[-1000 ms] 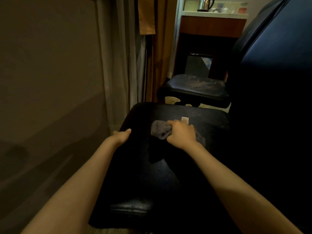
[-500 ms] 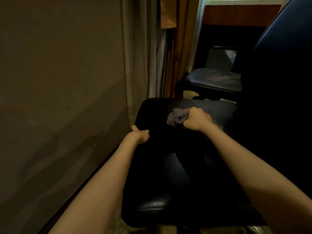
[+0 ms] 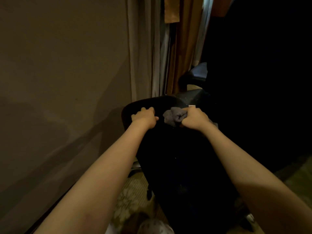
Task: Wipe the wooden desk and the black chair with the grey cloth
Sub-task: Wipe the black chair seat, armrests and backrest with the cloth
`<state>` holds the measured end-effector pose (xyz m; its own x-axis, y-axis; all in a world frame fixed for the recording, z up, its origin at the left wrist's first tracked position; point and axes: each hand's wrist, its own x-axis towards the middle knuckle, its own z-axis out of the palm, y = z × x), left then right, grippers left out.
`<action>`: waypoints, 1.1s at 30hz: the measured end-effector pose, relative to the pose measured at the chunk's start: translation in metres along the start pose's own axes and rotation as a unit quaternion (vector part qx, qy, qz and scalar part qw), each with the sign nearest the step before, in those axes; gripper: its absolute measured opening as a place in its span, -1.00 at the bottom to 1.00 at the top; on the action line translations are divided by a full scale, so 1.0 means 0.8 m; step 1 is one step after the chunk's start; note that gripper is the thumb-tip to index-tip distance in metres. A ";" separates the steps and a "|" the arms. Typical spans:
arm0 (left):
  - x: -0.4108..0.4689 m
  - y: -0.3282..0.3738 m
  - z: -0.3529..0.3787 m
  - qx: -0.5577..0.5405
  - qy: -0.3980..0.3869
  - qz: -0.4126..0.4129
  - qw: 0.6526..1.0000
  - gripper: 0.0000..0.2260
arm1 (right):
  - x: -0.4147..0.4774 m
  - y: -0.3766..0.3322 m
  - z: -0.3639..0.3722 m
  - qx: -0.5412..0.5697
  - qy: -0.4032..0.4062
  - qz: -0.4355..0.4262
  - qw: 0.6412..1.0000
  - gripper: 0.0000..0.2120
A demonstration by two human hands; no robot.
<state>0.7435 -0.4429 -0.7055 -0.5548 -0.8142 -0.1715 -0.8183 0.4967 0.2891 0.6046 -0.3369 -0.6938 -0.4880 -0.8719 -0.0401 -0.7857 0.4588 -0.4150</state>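
1. The black chair (image 3: 177, 149) stood at centre frame, its dark surface facing you.
2. The grey cloth (image 3: 174, 116) lay bunched on the chair, just above centre frame, clamped in your right hand (image 3: 195, 119).
3. Your left hand (image 3: 145, 116) gripped the chair's left edge, fingers curled over it.
4. A curtain (image 3: 143, 48) hung at upper centre.

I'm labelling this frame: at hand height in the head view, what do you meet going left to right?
Brown wall → left hand, gripping the edge of the black chair → grey cloth → right hand, clutching that cloth.
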 end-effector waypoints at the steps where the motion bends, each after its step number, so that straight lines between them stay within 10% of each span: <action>1: -0.002 0.007 0.004 0.007 0.006 0.033 0.999 -0.61 | -0.006 0.000 0.000 -0.015 0.010 0.004 1.000 -0.88; 24: -0.103 0.047 0.084 0.126 0.206 0.292 0.925 -0.37 | -0.101 0.051 -0.007 -0.040 0.177 0.082 0.980 -0.69; 33: -0.084 0.084 0.070 0.059 0.020 0.319 0.946 -0.76 | -0.118 0.111 -0.013 -0.109 0.161 0.058 0.979 -0.68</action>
<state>0.7177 -0.3382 -0.7271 -0.9375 -0.3460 0.0384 -0.3306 0.9193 0.2135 0.5768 -0.2119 -0.7172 -0.6451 -0.7296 0.2273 -0.7638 0.6071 -0.2190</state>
